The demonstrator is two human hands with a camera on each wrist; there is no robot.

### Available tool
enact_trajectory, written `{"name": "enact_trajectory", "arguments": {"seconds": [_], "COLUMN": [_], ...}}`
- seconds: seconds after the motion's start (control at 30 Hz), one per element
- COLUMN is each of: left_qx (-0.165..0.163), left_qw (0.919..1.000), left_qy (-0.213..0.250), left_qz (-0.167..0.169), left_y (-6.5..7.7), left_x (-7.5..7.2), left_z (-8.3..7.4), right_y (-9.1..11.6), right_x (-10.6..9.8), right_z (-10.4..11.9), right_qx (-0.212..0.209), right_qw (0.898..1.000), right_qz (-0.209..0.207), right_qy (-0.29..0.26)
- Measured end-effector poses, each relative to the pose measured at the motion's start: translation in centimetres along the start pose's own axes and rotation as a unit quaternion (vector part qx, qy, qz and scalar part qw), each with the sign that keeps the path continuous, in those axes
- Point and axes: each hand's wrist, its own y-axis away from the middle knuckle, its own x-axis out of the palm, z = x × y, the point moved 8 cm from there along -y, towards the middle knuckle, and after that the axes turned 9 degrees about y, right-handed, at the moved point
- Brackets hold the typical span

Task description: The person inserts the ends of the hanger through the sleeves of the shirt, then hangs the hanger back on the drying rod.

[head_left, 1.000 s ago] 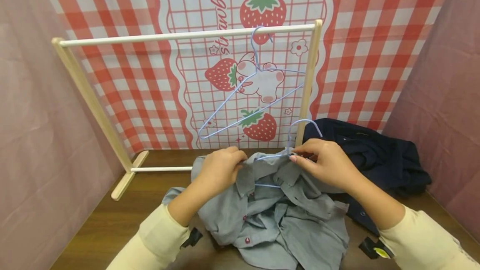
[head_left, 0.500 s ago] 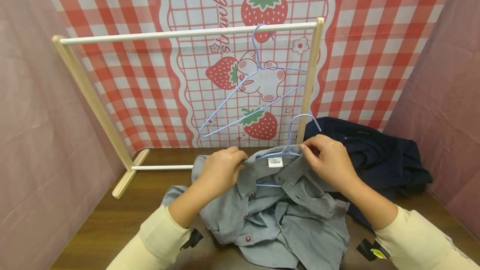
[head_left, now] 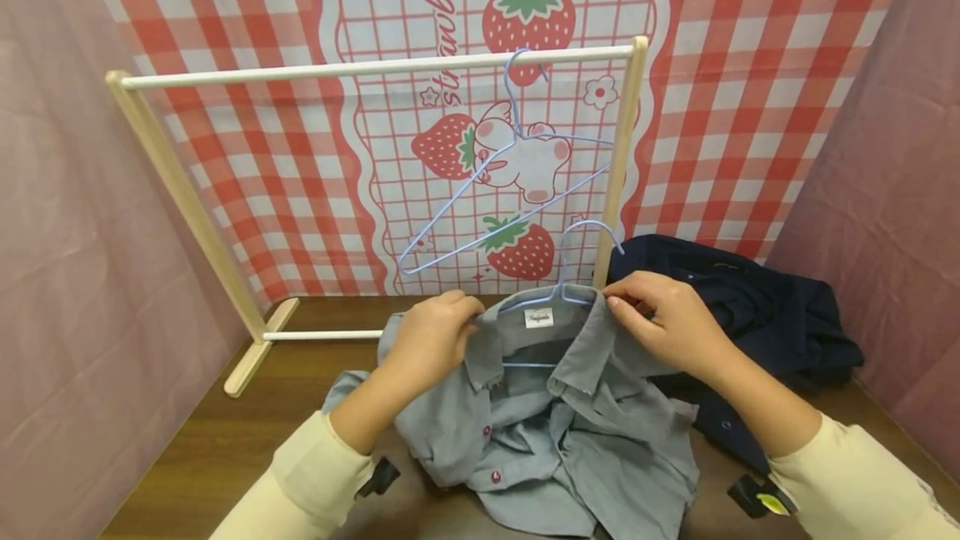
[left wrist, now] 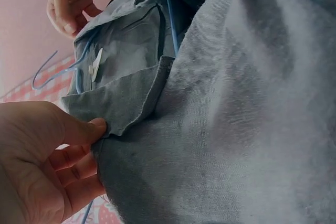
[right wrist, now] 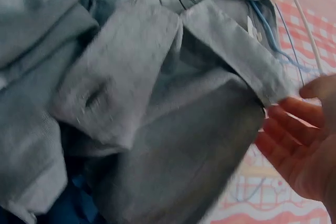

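A grey button-up shirt lies bunched in front of me, its collar spread wide and a white label showing inside. A pale blue wire hanger is inside it, hook rising out of the neck. My left hand pinches the shirt beside the left side of the collar; in the left wrist view the thumb presses on the cloth under the collar. At the opposite side my right hand holds the collar's edge between thumb and fingers. Red buttons run down the shirt's front.
A wooden rack with a white bar stands behind the shirt. Another blue hanger hangs from it near the right post. A dark navy garment lies heaped on the brown table at the right. Pink curtains flank both sides.
My right hand has moved from the hanger's neck to the collar's right edge. The collar has opened out, its label now shows, and the hanger's hook has shifted left and up.
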Motion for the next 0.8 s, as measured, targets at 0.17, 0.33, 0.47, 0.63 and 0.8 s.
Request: {"name": "enact_trajectory", "arguments": {"seconds": [0.17, 0.33, 0.47, 0.63, 0.8], "left_qx": [0.01, 0.01, -0.001, -0.005, 0.002], "left_qw": [0.9993, 0.9984, 0.9976, 0.9965, 0.9941], "left_qy": [-0.006, -0.012, -0.015, -0.017, -0.045], "left_qz": [-0.035, -0.055, -0.067, -0.082, -0.099], "left_y": [-0.1, -0.2, -0.2, -0.3, -0.2], "left_x": [-0.5, -0.6, -0.6, -0.7, -0.7], "left_z": [-0.1, -0.4, -0.4, -0.6, -0.8], "right_y": [0.1, 0.3, 0.4, 0.3, 0.2], "right_x": [0.5, 0.9, 0.9, 0.9, 0.5], "right_z": [0.3, 1.3, 2.5, 3.4, 4.0], "right_qx": [-0.016, -0.033, -0.061, -0.079, -0.101], "right_qw": [0.997, 0.993, 0.989, 0.986, 0.977], "right_qz": [0.028, -0.006, -0.046, -0.065, -0.091], "right_qy": [0.067, 0.116, 0.123, 0.131, 0.162]}}
